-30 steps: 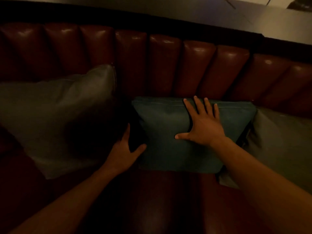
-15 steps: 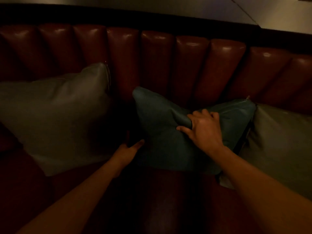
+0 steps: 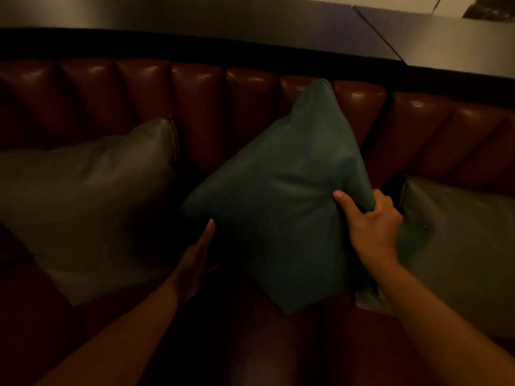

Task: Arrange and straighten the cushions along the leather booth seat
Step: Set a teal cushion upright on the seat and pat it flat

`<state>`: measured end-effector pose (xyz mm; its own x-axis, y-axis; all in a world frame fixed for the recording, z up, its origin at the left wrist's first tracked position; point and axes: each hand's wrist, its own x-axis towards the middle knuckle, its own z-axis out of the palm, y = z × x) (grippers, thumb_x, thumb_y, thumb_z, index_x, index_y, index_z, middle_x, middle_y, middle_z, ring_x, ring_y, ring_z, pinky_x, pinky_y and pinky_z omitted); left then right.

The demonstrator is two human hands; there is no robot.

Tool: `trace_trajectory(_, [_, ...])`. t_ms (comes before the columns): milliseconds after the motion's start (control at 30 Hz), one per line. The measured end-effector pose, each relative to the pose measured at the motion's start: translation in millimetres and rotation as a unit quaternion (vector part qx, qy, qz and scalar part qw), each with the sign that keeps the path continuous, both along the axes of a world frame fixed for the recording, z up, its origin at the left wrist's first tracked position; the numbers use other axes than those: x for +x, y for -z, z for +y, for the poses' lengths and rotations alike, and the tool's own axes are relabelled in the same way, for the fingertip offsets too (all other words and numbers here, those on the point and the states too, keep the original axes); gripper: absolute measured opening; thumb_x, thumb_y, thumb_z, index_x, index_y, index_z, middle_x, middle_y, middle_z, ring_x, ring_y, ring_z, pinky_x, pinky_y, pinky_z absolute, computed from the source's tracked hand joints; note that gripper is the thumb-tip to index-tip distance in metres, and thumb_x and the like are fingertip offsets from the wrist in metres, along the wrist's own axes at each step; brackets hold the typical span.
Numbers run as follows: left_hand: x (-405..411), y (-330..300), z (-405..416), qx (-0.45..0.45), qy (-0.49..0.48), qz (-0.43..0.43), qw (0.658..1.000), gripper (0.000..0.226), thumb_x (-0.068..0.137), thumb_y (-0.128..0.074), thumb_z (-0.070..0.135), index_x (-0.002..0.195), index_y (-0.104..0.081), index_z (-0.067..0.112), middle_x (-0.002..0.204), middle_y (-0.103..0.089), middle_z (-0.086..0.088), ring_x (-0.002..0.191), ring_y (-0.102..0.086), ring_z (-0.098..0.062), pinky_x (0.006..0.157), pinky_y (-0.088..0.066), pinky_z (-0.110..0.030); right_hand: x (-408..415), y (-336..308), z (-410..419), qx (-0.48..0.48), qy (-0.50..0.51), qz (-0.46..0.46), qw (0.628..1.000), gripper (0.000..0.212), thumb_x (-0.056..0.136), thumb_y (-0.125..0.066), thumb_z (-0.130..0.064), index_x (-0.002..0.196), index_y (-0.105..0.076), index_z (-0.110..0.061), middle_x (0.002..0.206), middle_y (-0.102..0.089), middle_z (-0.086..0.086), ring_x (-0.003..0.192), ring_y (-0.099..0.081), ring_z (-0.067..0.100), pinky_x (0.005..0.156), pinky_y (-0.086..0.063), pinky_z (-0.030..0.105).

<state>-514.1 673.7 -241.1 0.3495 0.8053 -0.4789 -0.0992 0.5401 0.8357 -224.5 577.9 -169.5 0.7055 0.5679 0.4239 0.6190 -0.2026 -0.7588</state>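
Teal cushion now lifted diagonal, right hand gripping

Right hand at centre right, fingers and thumb curled in a pinch; left hand lower centre, fingers straight.

Three cushions along the booth seat, backrest behind them – left cushion leans on backrest, middle cushion tilted on a corner, top corner against backrest, right cushion just beside it. Right hand on middle cushion's right edge, left hand at its lower left side. Ledge behind backrest
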Motion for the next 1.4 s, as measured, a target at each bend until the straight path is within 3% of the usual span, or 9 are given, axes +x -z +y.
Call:
trace_trajectory(100, [15.3,-10.5,4.7,0.045,-0.034,-0.037,0.998,0.066,0.074,-0.071,0.052,0.137,-0.051,0.044,0.131,-0.063,0.018,0.129,-0.056,-0.019,0.102,-0.045,-0.050,8.7,13.4,-5.3,0.010,0.010,0.077,0.997,0.071,0.072,-0.066,-0.083,0.087,-0.063,-0.014,0.091,-0.066,0.010,0.085,-0.065,0.028,0.079,-0.055,0.052])
trace_trajectory(300, [26.2,-43.2,34.4,0.248,-0.073,-0.106,0.960,0.066,0.086,-0.073,0.030,0.147,-0.047,0.024,0.142,-0.061,0.000,0.131,-0.058,-0.022,0.110,-0.044,-0.044,-0.5,11.5,-15.2,0.066,0.002,0.161,0.985,0.041,0.088,-0.074,-0.055,0.120,-0.065,-0.032,0.112,-0.070,-0.019,0.104,-0.065,-0.002,0.094,-0.053,0.030])
trace_trajectory(433, [27.5,-37.6,51.1,0.292,0.008,0.037,0.956,0.101,0.072,-0.088,0.033,0.156,-0.032,0.028,0.139,-0.061,0.013,0.128,-0.058,-0.008,0.111,-0.047,-0.039,-4.3,39.8,-19.8,-0.004,0.016,0.211,0.977,0.096,0.076,-0.067,-0.078,0.153,-0.042,-0.027,0.147,-0.057,-0.003,0.134,-0.054,0.018,0.112,-0.044,0.039])
trace_trajectory(533, [31.5,-19.0,46.5,0.314,0.083,0.117,0.939,0.122,0.062,-0.090,0.048,0.159,-0.016,0.042,0.147,-0.050,0.020,0.136,-0.050,-0.003,0.115,-0.042,-0.042,-1.9,55.9,-23.9,-0.053,0.006,0.243,0.969,0.113,0.074,-0.068,-0.077,0.162,-0.022,-0.024,0.159,-0.044,0.002,0.144,-0.045,0.023,0.119,-0.038,0.043])
trace_trajectory(700, [46.5,-10.8,50.2,0.310,0.074,0.162,0.934,0.133,0.054,-0.089,0.065,0.156,-0.005,0.050,0.156,-0.042,0.012,0.140,-0.046,-0.010,0.116,-0.041,-0.044,12.4,53.8,-21.1,-0.055,0.007,0.231,0.971,0.102,0.082,-0.077,-0.057,0.163,-0.020,-0.029,0.159,-0.045,0.001,0.142,-0.047,0.022,0.117,-0.040,0.042])
trace_trajectory(967, [48.2,-9.8,39.2,0.332,0.068,0.337,0.878,0.100,0.062,-0.073,0.080,0.147,-0.037,0.041,0.139,-0.063,0.000,0.126,-0.060,-0.032,0.106,-0.048,-0.040,16.8,50.6,-14.0,-0.071,0.012,0.165,0.984,0.090,0.082,-0.070,-0.070,0.157,-0.025,-0.049,0.150,-0.055,-0.009,0.135,-0.054,0.024,0.113,-0.045,0.046])
trace_trajectory(1067, [45.1,-2.6,41.6,0.326,0.068,0.278,0.901,0.098,0.058,-0.074,0.082,0.143,-0.042,0.045,0.135,-0.064,0.007,0.126,-0.061,-0.023,0.107,-0.049,-0.044,18.1,53.3,-15.0,-0.060,-0.005,0.169,0.984,0.089,0.083,-0.070,-0.068,0.158,-0.027,-0.047,0.149,-0.055,-0.011,0.134,-0.055,0.018,0.114,-0.044,0.042])
trace_trajectory(1233, [42.4,-4.9,34.6,0.379,0.026,0.230,0.896,0.086,0.070,-0.080,0.062,0.145,-0.048,0.036,0.128,-0.067,0.012,0.120,-0.063,-0.005,0.104,-0.050,-0.029,10.9,46.7,-16.0,-0.015,0.012,0.140,0.990,0.081,0.086,-0.073,-0.059,0.156,-0.033,-0.049,0.146,-0.057,-0.017,0.130,-0.055,0.008,0.113,-0.044,0.034])
trace_trajectory(1400, [47.4,4.2,32.5,0.427,-0.005,0.266,0.864,0.101,0.076,-0.078,0.058,0.158,-0.025,0.034,0.139,-0.045,0.027,0.125,-0.049,0.000,0.105,-0.040,-0.024,1.5,60.0,-18.3,0.016,0.042,0.119,0.992,0.091,0.082,-0.067,-0.070,0.159,-0.024,-0.046,0.155,-0.049,-0.013,0.139,-0.050,0.009,0.116,-0.044,0.040])
